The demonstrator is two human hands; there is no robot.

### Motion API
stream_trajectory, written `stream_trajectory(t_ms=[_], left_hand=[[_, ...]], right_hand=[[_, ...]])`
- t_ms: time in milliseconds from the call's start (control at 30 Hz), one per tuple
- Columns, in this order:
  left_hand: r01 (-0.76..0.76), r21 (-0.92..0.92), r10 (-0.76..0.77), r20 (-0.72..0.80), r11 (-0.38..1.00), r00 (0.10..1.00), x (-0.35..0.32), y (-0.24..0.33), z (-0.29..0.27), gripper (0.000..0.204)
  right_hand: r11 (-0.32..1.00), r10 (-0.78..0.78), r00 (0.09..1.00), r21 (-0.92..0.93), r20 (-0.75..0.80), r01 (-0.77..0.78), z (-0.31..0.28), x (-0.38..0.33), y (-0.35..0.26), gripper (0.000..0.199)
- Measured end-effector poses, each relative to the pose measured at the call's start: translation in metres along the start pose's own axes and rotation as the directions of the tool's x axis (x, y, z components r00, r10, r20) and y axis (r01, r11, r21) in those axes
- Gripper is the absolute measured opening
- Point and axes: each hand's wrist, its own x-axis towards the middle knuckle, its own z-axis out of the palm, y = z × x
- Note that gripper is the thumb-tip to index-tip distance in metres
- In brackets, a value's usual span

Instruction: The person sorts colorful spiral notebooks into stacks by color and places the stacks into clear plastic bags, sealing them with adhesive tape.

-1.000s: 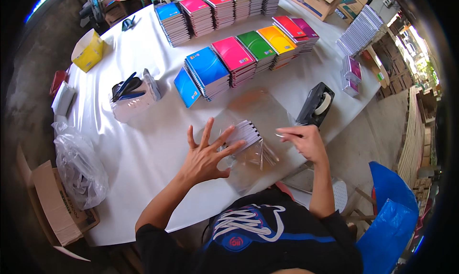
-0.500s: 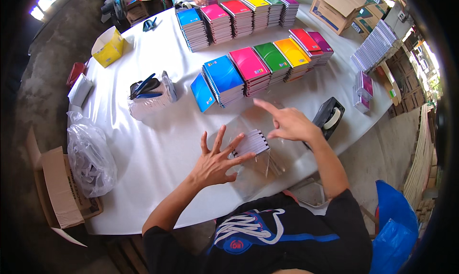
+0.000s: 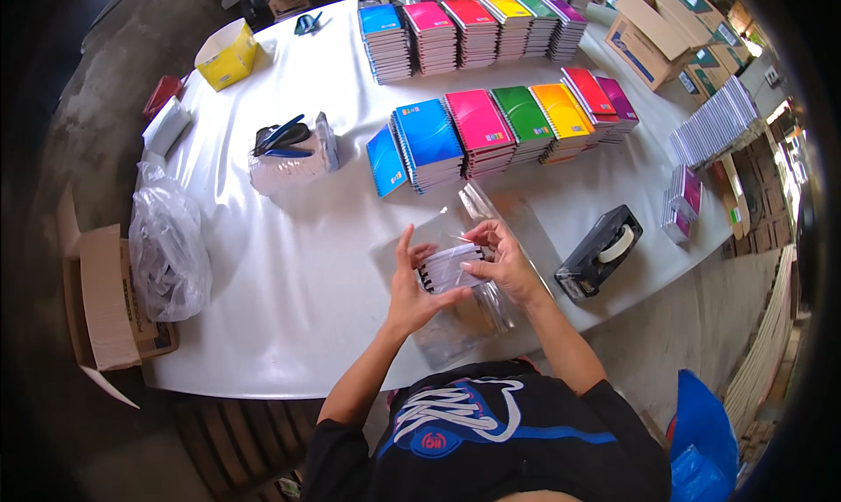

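In front of me is a small stack of spiral notebooks (image 3: pixel 448 270) with white page edges and black binding rings, seemingly under clear film. My left hand (image 3: pixel 412 285) curves around its left side, thumb along the near edge. My right hand (image 3: pixel 506 264) closes on the right end, thumb and fingers bent over the stack and film. Clear plastic sheets (image 3: pixel 526 226) lie beneath and beyond both hands. A black tape dispenser (image 3: pixel 600 252) stands to the right of my right hand.
Two rows of colourful notebooks, with a blue pile (image 3: pixel 427 143) in the nearer one, span the table. Scissors (image 3: pixel 285 136) rest on a wrapped pack to the left. A plastic bag (image 3: pixel 168 243) and carton (image 3: pixel 109 296) sit at the left edge, an open box (image 3: pixel 653 42) far right.
My right hand has moved from a pointing pose down onto the stack. My left hand's spread fingers have curled around its side. The stack now looks tilted and turned, and my view has shifted.
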Motion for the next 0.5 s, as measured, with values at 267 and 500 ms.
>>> stream_trajectory(t_ms=[267, 500], left_hand=[[-0.403, 0.465, 0.454, 0.002, 0.789, 0.891, -0.025, 0.025, -0.004, 0.085], [-0.388, 0.545, 0.499, -0.067, 0.744, 0.864, -0.024, -0.01, -0.004, 0.036]], right_hand=[[0.812, -0.223, 0.921, -0.461, 0.321, 0.357, -0.017, -0.016, -0.024, 0.051], [0.909, -0.192, 0.965, -0.338, 0.18, 0.244, -0.008, -0.02, -0.013, 0.015]])
